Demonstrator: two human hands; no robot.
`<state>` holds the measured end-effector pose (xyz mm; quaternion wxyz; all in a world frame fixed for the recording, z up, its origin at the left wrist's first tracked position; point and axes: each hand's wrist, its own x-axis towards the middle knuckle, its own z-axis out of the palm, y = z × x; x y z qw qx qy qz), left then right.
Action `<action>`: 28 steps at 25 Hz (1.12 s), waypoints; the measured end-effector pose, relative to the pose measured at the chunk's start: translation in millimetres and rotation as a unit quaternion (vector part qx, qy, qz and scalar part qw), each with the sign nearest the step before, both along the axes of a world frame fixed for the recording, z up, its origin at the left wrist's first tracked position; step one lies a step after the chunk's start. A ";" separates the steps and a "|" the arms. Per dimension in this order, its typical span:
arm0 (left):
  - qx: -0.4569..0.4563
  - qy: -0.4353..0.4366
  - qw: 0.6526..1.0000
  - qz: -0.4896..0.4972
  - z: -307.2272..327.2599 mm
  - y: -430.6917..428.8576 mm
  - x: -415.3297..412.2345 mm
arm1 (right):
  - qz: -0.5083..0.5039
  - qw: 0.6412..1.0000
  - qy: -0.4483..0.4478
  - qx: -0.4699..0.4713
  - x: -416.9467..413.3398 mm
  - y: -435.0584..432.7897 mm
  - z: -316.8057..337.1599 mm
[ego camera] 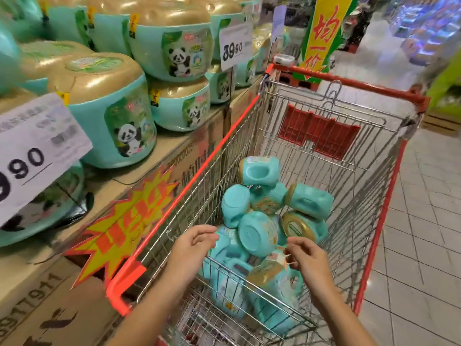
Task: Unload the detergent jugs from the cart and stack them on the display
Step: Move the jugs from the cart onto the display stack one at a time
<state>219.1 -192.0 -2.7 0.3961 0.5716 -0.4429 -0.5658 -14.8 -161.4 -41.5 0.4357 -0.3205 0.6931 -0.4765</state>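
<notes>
Over the near end of the silver wire shopping cart with red plastic rails [199,168], we've got both hands poised above the heap of teal plastic detergent jugs with gold caps [259,233], which lie jumbled on their sides and upside down in the cart's bottom. Here's the trouble we foresee: pull one jug from that tangle and its neighbours may slide or tip. Those smooth, likely heavy bodies could slip from a weak hold or knock the wire wall going up. To the left, the display of matching teal jugs [109,116] sits in rounded tiers on brown cardboard boxes [197,143], so a careless placing might set one rolling. Our left hand [193,239] reaches in, fingers slack and holding nothing. Our right hand [308,255] faces it, fingers loosely curled, gripping nothing we can see. Whether the tips brush the near jug, we cannot tell.
</notes>
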 end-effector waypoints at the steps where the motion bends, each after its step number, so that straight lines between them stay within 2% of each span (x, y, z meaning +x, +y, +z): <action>1: 0.004 -0.009 1.000 -0.010 -6.8 -18.5 -9.0 | -0.008 1.000 0.002 0.013 -5.8 -12.5 -7.3; 5: 0.041 -0.052 0.996 -0.058 -52.4 -96.1 -50.1 | -0.064 0.995 -0.001 0.075 -25.9 -62.6 -46.8; 8: 0.098 -0.089 0.987 -0.086 -99.7 -147.5 -81.6 | -0.091 0.986 -0.040 0.135 -32.8 -94.6 -87.3; 13: 0.175 -0.170 0.952 -0.184 -191.9 -205.4 -116.2 | -0.124 0.966 -0.094 0.207 -44.2 -137.0 -163.3; 16: 0.220 -0.183 0.936 -0.206 -237.3 -224.8 -126.9 | -0.163 0.949 -0.147 0.226 -54.2 -153.2 -207.6; 18: 0.245 -0.170 0.937 -0.184 -269.2 -236.9 -132.3 | -0.188 0.931 -0.190 0.248 -57.4 -160.7 -234.8; 21: 0.289 -0.094 0.944 -0.128 -302.3 -241.3 -138.1 | -0.208 0.904 -0.271 0.256 -47.5 -166.5 -268.9; 24: 0.391 -0.024 0.913 -0.115 -312.0 -243.3 -140.7 | -0.213 0.865 -0.384 0.242 -38.3 -168.4 -287.6; 28: 0.407 0.009 0.904 -0.129 -314.4 -243.1 -143.0 | -0.212 0.854 -0.410 0.238 -44.2 -167.2 -289.1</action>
